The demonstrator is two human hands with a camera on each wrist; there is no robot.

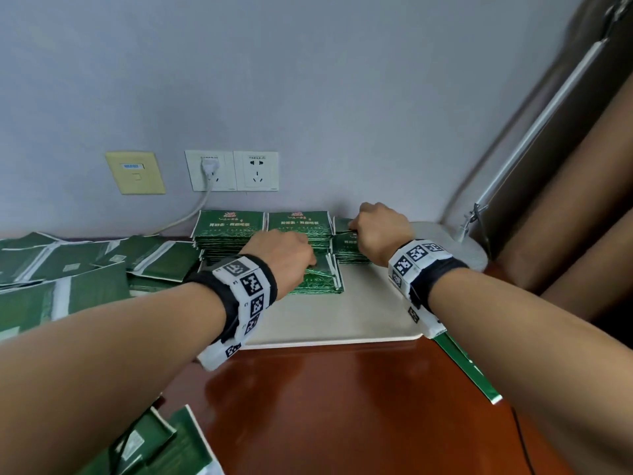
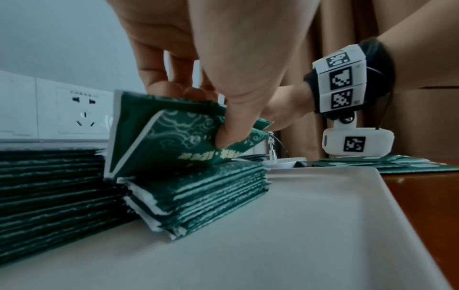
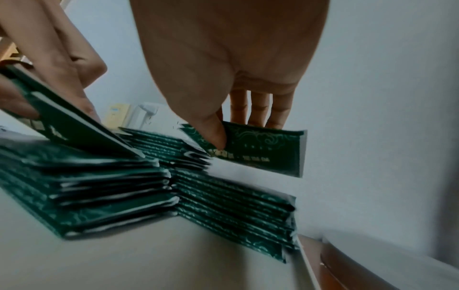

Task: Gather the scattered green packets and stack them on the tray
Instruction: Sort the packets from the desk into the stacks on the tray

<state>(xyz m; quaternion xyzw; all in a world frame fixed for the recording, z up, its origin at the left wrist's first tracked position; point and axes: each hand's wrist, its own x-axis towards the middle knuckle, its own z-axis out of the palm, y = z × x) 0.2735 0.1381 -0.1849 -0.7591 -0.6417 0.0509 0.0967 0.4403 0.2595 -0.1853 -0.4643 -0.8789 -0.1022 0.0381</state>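
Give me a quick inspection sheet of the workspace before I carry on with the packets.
Surface: glossy brown table, white tray against the wall.
Job's things: stacks of green packets on the tray; scattered packets to its left.
Clutter: lamp base beside the tray.
Grippers: left hand pinches a packet over the near stack; right hand pinches another packet above the far right stack.
Cables: white plug cord from the wall socket; thin black wire on the table.
Surroundings: grey wall, brown curtain.
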